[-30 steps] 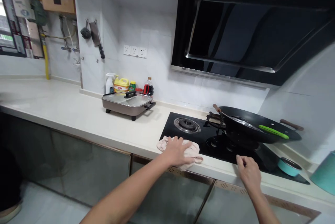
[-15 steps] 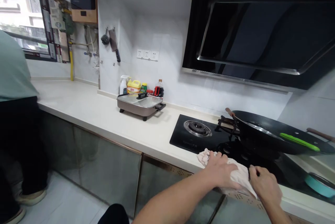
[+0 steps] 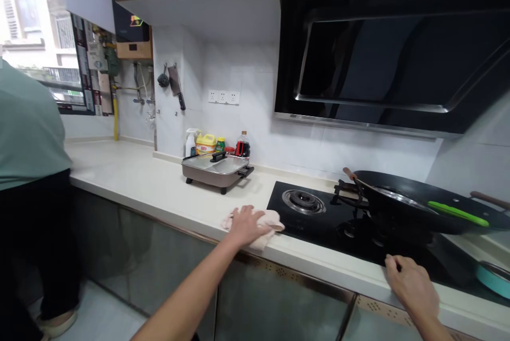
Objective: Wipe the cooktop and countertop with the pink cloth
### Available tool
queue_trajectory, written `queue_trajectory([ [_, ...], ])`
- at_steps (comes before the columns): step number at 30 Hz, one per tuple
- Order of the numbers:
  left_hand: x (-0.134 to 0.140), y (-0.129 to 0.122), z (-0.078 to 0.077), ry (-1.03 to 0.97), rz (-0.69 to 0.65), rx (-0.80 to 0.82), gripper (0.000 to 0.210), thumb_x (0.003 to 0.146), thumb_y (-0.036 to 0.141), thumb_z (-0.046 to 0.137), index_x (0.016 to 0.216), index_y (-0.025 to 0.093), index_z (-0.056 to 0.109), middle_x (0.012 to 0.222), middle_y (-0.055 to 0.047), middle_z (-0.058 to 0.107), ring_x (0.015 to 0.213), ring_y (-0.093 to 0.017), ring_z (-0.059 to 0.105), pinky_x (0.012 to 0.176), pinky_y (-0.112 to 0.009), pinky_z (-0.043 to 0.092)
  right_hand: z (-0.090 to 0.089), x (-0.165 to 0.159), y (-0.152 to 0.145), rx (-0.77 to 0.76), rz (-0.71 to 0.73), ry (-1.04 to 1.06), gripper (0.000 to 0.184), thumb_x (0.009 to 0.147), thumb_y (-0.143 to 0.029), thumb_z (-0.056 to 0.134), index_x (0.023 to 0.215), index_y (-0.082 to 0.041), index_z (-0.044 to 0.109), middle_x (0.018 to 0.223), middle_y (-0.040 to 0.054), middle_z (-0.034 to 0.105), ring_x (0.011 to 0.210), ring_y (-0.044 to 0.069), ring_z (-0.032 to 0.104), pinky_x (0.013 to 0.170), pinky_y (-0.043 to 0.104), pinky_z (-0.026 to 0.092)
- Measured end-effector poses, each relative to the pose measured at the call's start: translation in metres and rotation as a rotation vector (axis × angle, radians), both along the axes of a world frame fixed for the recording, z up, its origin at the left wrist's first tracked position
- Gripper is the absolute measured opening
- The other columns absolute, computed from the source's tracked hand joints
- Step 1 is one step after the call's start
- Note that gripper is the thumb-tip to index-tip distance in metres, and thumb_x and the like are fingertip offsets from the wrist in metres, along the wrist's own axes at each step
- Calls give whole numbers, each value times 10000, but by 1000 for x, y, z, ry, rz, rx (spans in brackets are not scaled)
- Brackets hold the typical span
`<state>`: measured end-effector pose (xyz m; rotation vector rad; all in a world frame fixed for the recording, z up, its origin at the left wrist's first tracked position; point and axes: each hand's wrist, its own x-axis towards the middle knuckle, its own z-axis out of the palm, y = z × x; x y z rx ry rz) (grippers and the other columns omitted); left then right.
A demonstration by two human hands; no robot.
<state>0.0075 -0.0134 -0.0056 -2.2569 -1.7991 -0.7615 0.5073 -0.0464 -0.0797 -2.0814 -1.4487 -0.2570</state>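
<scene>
My left hand [image 3: 246,226] presses down on a pale pink cloth [image 3: 272,219] at the counter's front edge, just left of the black gas stove [image 3: 319,229]. Its fingers bend over the bunched cloth, and part of it hangs over the edge. By the stove's front right, my right hand [image 3: 414,283] rests at the counter edge with fingers curled in and nothing visible in them. A large black wok [image 3: 402,205] sits on the right burner, with a bright green-handled utensil [image 3: 458,213] lying across it.
A lidded electric pan [image 3: 215,171] stands on the white counter [image 3: 131,176]. Behind it are a spray bottle [image 3: 191,143], a yellow jug [image 3: 206,143] and other bottles. A teal pan [image 3: 494,280] is at far right. Another person [image 3: 30,128] stands at left. The range hood [image 3: 370,65] overhangs the stove.
My left hand has slid the cloth leftward along the counter edge, away from my right hand. The right hand stays near its place, now apart from the cloth. The view has tilted up slightly.
</scene>
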Motion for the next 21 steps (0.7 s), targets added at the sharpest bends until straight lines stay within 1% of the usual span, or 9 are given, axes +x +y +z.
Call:
queue_trajectory([
  [3,-61,6,6,83,228,-10,648,883,763,562,1367,356,703,1550,-171,532,1423,-425,426,1174,-655,200,0,-2,0,23,-4,16,503,941,-521,335,963,-238,750,1219,156,724,1093,391,623,941,505,494],
  [4,-80,6,8,94,304,-17,659,889,767,540,1373,350,701,1538,-179,541,1403,-436,441,1164,-672,191,0,-3,0,20,-6,17,501,942,-524,337,952,-239,749,1217,156,725,1085,387,626,938,501,496],
  [6,-114,2,12,94,439,-45,700,900,777,493,1414,336,670,1449,-195,604,1314,-446,507,1122,-686,221,3,-5,0,7,-12,6,501,944,-519,335,947,-235,748,1225,157,723,1072,378,631,943,490,495],
  [9,-151,-8,16,49,605,-80,728,903,783,457,1452,336,631,1370,-184,644,1218,-431,555,1055,-627,311,7,-7,-2,-21,-25,-17,518,954,-506,322,969,-213,748,1254,165,714,1083,373,629,975,481,485],
  [11,-163,-15,17,16,666,-79,686,924,741,455,1456,342,624,1370,-170,643,1217,-414,552,1027,-561,354,10,-10,-4,-45,-33,-25,535,961,-502,313,976,-197,752,1261,179,709,1093,378,625,982,485,481],
  [13,-164,-19,15,-20,684,-62,633,942,687,469,1448,345,633,1374,-161,639,1231,-405,543,1011,-521,377,13,-12,-6,-64,-42,-19,554,970,-510,301,992,-195,756,1268,184,702,1099,385,622,945,496,494],
  [16,-149,-24,6,-82,675,8,561,946,623,520,1399,336,681,1367,-157,637,1228,-402,541,1004,-517,394,17,-16,-10,-76,-54,-8,586,988,-525,273,1007,-201,761,1283,183,695,1098,394,623,855,501,515],
  [19,-114,-32,-14,-105,620,130,495,930,567,596,1334,314,730,1338,-152,642,1235,-382,535,1048,-531,381,21,-19,-13,-91,-60,-13,611,1001,-526,251,1004,-195,764,1277,184,696,1094,389,633,840,494,521],
  [21,-82,-41,-31,-97,535,203,485,915,548,639,1325,307,735,1365,-155,616,1282,-375,508,1097,-551,352,23,-21,-14,-92,-70,-17,623,1008,-522,235,1013,-193,764,1281,179,696,1112,385,635,857,490,523],
])
